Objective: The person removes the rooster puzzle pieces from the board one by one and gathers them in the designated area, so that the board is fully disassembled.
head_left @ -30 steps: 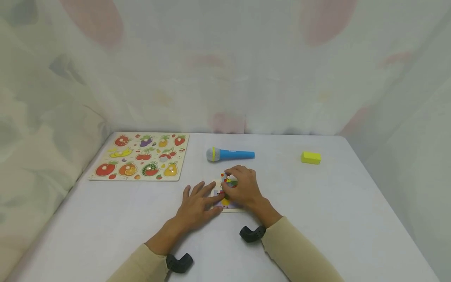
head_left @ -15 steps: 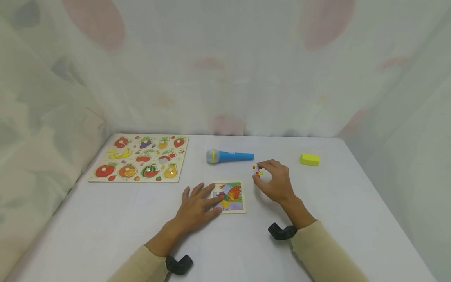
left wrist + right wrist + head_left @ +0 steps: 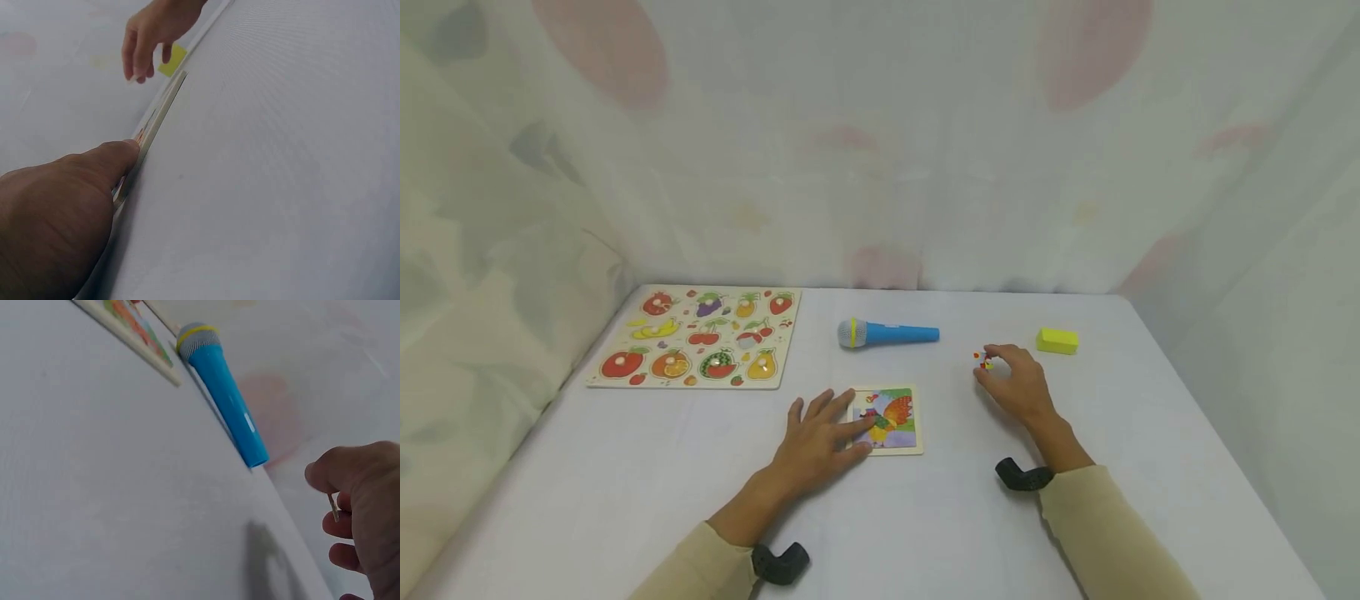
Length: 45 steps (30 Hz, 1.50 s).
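A small square jigsaw puzzle (image 3: 901, 427) in a pale wooden frame lies at the middle of the table, its picture showing a colourful bird. My left hand (image 3: 812, 446) rests on its left side, fingers spread and straight, covering part of the picture. To the right, my right hand (image 3: 1018, 385) pinches a small puzzle piece (image 3: 982, 360), white with red and yellow marks, between thumb and fingers. In the right wrist view the piece (image 3: 334, 507) appears edge-on as a thin sliver below the thumb, with a shadow on the cloth beneath.
A blue toy microphone (image 3: 895, 333) with a grey head lies behind the puzzle. Behind my right hand sits a yellow block (image 3: 1057, 341). A fruit peg board (image 3: 692, 337) lies at the back left. White cloth covers the table, with fabric walls around.
My right hand has lifted the puzzle piece from over the frame and carried it to the right, near the yellow block. The left hand has stayed in place on the puzzle.
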Each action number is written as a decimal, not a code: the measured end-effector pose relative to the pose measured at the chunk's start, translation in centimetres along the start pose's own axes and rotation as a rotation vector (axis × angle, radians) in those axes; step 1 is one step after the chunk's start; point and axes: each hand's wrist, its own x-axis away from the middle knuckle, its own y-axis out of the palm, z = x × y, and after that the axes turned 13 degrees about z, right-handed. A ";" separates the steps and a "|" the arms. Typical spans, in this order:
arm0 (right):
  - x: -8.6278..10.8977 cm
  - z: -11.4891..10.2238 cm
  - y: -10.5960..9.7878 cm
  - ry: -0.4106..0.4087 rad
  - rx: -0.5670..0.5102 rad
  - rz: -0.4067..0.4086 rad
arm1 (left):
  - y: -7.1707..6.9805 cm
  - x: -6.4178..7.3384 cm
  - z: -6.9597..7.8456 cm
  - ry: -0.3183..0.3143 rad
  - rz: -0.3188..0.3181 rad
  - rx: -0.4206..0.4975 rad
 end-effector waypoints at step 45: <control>1.2 -9.4 3.5 -0.064 -0.254 0.040 | -0.2 0.0 0.4 -0.024 -0.008 -0.004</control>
